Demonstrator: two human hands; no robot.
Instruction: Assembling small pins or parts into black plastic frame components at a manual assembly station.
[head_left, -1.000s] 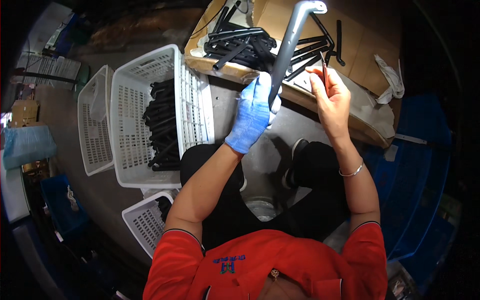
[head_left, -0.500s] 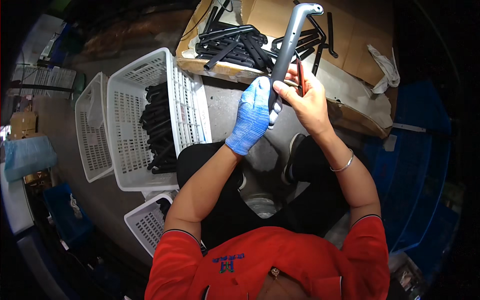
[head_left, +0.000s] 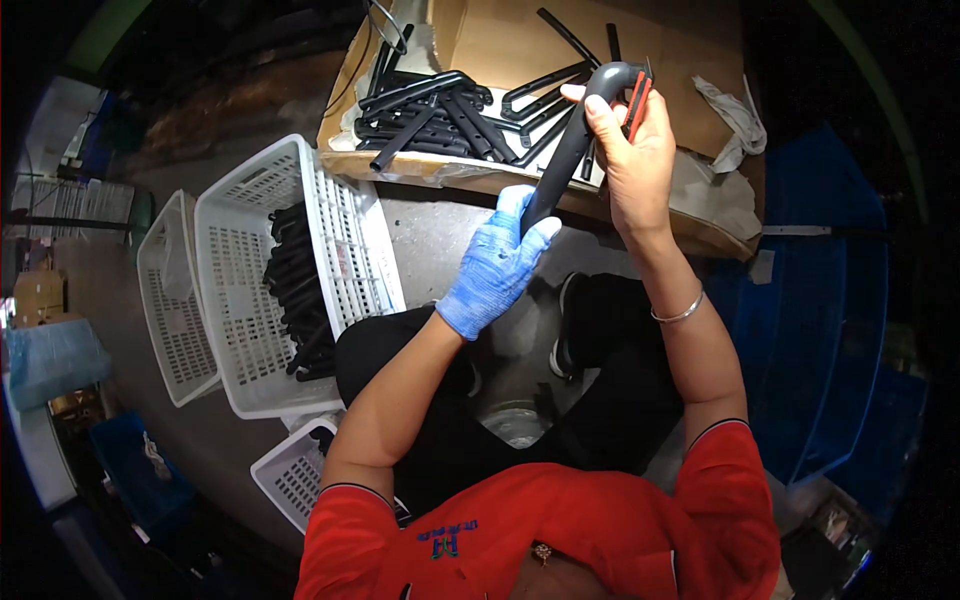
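Observation:
A bent black metal tube (head_left: 565, 160) slants up between my hands, its curved end at the top. My left hand (head_left: 500, 262), in a blue knitted glove, is closed around the tube's lower end. My bare right hand (head_left: 637, 150) has its thumb on the tube just below the bend. In its fingers is a slim red utility knife (head_left: 637, 105), pointing up, its thin tip close to the bent end. Whether the tip touches the tube I cannot tell. More black bent tubes (head_left: 430, 115) lie piled in an open cardboard box (head_left: 690, 50) beyond my hands.
To my left stands a white plastic basket (head_left: 235, 300) holding many black tubes, with another white basket (head_left: 175, 300) beside it and a smaller one (head_left: 290, 478) nearer. A crumpled white cloth (head_left: 735, 125) lies in the box. Blue panels (head_left: 800, 340) are at the right.
The tube has come down and turned, so its bent end is nearer me. My right hand has moved up to the bend with the knife; my left hand has slid to the lower end.

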